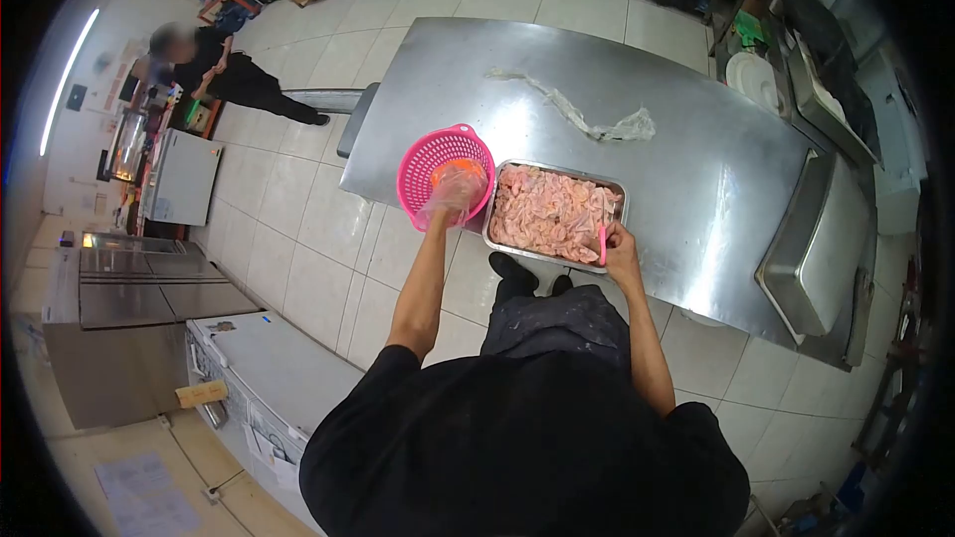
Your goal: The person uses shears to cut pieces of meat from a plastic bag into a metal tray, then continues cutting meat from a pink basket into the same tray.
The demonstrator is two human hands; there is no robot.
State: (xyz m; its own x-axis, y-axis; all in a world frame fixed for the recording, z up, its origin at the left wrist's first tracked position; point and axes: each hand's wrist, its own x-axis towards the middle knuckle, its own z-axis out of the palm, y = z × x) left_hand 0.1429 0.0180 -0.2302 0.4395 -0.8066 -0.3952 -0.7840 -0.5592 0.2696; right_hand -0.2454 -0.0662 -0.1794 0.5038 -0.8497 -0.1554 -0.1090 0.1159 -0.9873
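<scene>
My left hand (452, 197) is inside a pink perforated basket (414, 175), among clear plastic over something orange (460, 169); its fingers are hidden there. Right of the basket, a metal tray (574, 264) holds pale pink raw meat pieces (547, 211). At the tray's right front corner my right hand (621, 254) is closed on a thin pink handle (603, 245), whose lower part stands against the meat. Basket and tray sit side by side at the near edge of the steel table (696, 159).
A crumpled strip of clear plastic (587, 119) lies across the table's middle. A deep metal container (814, 244) stands at the right end, with a white round lid (753, 80) behind it. Another person (234, 75) stands at the back left. A white freezer (269, 368) is at the lower left.
</scene>
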